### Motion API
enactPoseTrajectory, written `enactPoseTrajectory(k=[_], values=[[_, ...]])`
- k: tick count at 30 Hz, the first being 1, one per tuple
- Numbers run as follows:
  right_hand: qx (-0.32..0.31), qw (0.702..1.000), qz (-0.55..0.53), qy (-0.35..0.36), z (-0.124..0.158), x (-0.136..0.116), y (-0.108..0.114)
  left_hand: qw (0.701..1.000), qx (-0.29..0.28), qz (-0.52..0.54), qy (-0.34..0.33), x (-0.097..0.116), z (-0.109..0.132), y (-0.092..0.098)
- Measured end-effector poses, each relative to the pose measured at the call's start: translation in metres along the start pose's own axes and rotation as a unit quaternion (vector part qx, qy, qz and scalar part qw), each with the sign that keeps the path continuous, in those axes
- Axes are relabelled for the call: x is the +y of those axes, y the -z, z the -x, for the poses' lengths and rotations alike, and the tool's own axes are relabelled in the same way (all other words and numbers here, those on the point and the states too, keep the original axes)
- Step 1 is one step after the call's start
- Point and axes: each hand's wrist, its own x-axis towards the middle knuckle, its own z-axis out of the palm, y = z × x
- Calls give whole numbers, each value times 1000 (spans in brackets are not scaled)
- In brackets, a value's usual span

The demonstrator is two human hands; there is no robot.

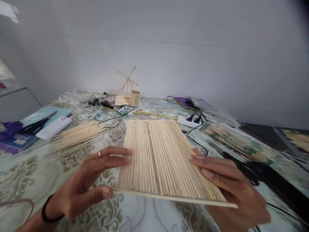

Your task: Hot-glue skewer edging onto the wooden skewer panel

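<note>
A flat panel of thin wooden sticks (161,158), laid side by side, is tilted in front of me with its near edge raised. One longer stick (178,199) runs across that near edge, its right end sticking out past the panel. My right hand (234,183) grips the panel's right side, fingertips on top and the thumb hidden. My left hand (80,180) has its fingers stretched out, fingertips resting on the left edge. Its thumb is spread apart near the front left corner.
Loose sticks (79,135), a white power bank (54,128) and black scissors (38,124) lie left. Behind stands a stick windmill model (127,80) with a small box (135,97). A power strip (188,121), bagged sticks (241,141) and a black tool (277,180) lie right.
</note>
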Motion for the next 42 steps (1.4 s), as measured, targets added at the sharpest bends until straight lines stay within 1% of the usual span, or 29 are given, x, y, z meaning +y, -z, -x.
enactPoseTrajectory(k=[2, 4, 6, 9, 13, 15, 19, 21, 23, 26, 28, 31, 34, 38, 40, 42], values=[[5, 1000, 3, 2, 1, 1, 0, 999, 0, 44, 4, 2, 0, -1], [10, 1000, 0, 0, 3, 3, 1, 998, 5, 54, 4, 3, 0, -2], [4, 1000, -10, -2, 5, 4, 2, 999, 10, 41, 1, 5, 0, -2], [-10, 1000, -25, -1, 6, 4, 2, 1000, 15, -5, -10, 8, 0, -2], [1, 999, -29, -20, 7, 4, -1, 998, 32, -58, -11, 12, -1, -3], [3, 999, -30, -29, 7, 4, -2, 997, 40, -57, -14, 13, -2, -5], [-14, 998, -49, -41, 9, 6, -1, 998, 54, -33, -14, 12, -5, -6], [-25, 997, -42, -64, 11, 5, 0, 997, 81, -1, -1, 10, -7, -5], [-42, 994, -24, -102, 13, 2, 0, 993, 113, 31, 28, 10, -10, -2], [-78, 982, -1, -172, 13, -5, -2, 979, 145, 99, 103, 14, -16, 3], [-97, 972, 3, -213, 10, -8, -5, 960, 161, 161, 165, 16, -23, 6], [-115, 960, -24, -254, 4, -7, -10, 943, 168, 194, 211, 15, -35, 9], [-117, 950, -61, -281, 2, -1, -15, 938, 164, 204, 225, 11, -44, 11], [-87, 945, -92, -302, 7, 8, -18, 941, 170, 191, 220, 9, -51, 10], [-73, 945, -100, -303, 9, 10, -19, 945, 185, 173, 207, 10, -54, 10], [-65, 946, -102, -299, 10, 11, -20, 949, 211, 148, 183, 12, -57, 9]])
